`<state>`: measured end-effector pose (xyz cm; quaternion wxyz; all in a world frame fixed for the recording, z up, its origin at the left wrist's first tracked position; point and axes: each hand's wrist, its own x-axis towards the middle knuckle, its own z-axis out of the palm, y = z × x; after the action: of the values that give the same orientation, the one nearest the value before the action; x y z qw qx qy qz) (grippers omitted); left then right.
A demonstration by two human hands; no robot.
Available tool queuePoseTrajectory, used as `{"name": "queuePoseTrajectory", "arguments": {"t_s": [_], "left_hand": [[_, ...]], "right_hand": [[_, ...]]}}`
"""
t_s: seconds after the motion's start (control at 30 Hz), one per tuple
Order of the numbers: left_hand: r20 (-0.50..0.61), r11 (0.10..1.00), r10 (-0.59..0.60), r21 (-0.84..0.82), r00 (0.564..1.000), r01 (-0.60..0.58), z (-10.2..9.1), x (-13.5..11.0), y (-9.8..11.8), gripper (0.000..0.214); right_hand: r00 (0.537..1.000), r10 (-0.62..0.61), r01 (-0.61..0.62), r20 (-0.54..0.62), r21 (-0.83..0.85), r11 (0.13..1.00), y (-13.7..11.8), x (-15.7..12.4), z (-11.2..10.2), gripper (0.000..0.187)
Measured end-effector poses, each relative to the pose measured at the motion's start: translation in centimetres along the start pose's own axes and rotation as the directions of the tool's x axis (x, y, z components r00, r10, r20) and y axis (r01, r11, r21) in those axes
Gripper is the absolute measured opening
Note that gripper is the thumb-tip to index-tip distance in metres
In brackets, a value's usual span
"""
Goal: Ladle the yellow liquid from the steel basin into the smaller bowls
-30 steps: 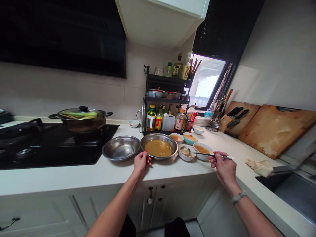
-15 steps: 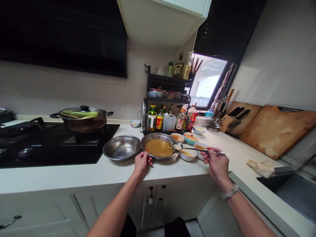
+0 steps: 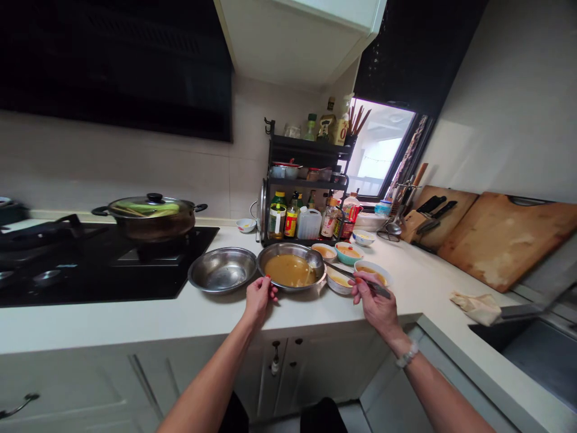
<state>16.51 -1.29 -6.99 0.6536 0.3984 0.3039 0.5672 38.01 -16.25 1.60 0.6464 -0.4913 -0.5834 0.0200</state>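
Note:
A metal basin point(image 3: 295, 289) of brownish broth with pale bits stands on the counter. My left hand point(image 3: 258, 298) is closed on its near left rim, thumb on top. With its fingers wrapped around the handle, my right hand point(image 3: 377, 305) holds a metal ladle point(image 3: 333, 269). The ladle's head is tilted over the basin's right side, and a thin pale streak shows beneath it. Below the ladle handle sits a white bowl point(image 3: 339, 290) with some broth, partly covered by my right hand. Another white bowl point(image 3: 383, 272) of broth is just behind that hand.
An empty metal basin point(image 3: 222, 287) stands at the left. Behind are a small bowl point(image 3: 324, 260) and a green bowl point(image 3: 349, 260), both filled. A lidded pot point(image 3: 153, 228) is on the stove. A black rack point(image 3: 306, 180) of bottles, cutting boards point(image 3: 500, 234) and a cloth point(image 3: 476, 308) surround the counter.
My right hand has moved left and slightly down. The ladle's head has gone from the white bowl's far edge to over the basin and tipped. My left hand stays put.

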Motion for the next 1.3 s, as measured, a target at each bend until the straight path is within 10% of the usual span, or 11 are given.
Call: {"name": "queuePoseTrajectory", "arguments": {"t_s": [0.6,1.0,1.3], "left_hand": [[0.004,1.0,0.01,-0.008,1.0,-0.01,0.0,0.1,-0.1,0.037],[0.012,1.0,0.008,0.003,1.0,-0.008,0.1,-0.1,0.1,0.036],[0.0,1.0,0.017,0.011,1.0,-0.017,0.1,0.0,0.0,0.038]], "right_hand": [[0.994,0.075,-0.097,-0.074,-0.368,0.925,3.2,-1.0,-5.1,0.03],[0.822,0.465,-0.42,-0.329,0.203,0.885,3.2,0.1,-5.2,0.042],[0.813,0.462,-0.389,-0.354,0.258,0.884,2.0,0.8,-5.7,0.037]]}}
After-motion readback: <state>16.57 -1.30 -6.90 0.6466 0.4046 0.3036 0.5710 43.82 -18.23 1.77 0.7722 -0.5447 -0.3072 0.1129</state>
